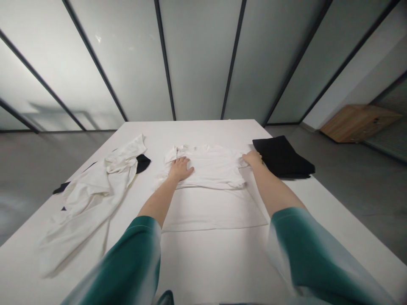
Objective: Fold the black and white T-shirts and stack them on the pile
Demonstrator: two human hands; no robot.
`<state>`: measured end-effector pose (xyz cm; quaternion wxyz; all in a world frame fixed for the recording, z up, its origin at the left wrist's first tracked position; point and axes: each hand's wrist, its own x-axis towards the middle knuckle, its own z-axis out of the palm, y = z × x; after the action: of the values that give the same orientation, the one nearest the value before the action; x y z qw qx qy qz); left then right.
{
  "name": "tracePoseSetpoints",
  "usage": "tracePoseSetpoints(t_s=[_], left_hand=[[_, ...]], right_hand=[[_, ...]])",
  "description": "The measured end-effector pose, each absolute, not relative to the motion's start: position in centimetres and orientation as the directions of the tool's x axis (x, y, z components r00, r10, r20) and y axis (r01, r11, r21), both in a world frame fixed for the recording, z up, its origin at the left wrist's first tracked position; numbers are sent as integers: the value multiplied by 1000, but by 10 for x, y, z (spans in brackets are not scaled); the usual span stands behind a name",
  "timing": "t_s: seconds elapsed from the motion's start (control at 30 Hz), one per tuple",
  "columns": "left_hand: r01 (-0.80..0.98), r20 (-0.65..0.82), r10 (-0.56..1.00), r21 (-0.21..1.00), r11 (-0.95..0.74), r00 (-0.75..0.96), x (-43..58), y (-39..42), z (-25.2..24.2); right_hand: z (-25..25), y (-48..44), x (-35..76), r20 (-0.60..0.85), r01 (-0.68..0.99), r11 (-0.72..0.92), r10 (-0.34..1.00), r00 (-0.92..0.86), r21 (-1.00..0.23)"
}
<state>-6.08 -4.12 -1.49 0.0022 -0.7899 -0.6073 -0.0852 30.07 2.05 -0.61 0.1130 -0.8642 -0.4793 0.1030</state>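
A white T-shirt (213, 167) lies spread on the table in front of me, its upper layer ending in a wavy edge above a longer flat lower part. My left hand (181, 169) rests flat on its left side near the sleeve, fingers spread. At the opposite side, my right hand (253, 158) has its fingers closed at the right sleeve edge, seemingly pinching the cloth. The fingertips there are partly hidden. Just right of that hand sits a folded black garment (281, 156).
Loose white clothing (98, 186) lies rumpled along the table's left side, with a dark piece (143, 163) under it. The white table (210, 267) reaches toward a frosted glass wall (200, 59). A wooden cabinet (356, 123) stands on the floor at right.
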Motion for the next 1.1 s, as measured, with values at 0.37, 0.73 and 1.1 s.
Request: tracePoseSetpoints(t_s=[0.37, 0.73, 1.1], left_hand=[[958, 136, 962, 134, -255, 237, -60, -43, -13], [958, 150, 960, 130, -257, 237, -60, -43, -14], [951, 148, 959, 160, -265, 243, -60, -42, -16]], right_hand=[[13, 31, 314, 101, 751, -224, 928, 360, -621], [55, 16, 260, 241, 973, -70, 963, 124, -220], [50, 23, 212, -44, 994, -63, 997, 60, -88]])
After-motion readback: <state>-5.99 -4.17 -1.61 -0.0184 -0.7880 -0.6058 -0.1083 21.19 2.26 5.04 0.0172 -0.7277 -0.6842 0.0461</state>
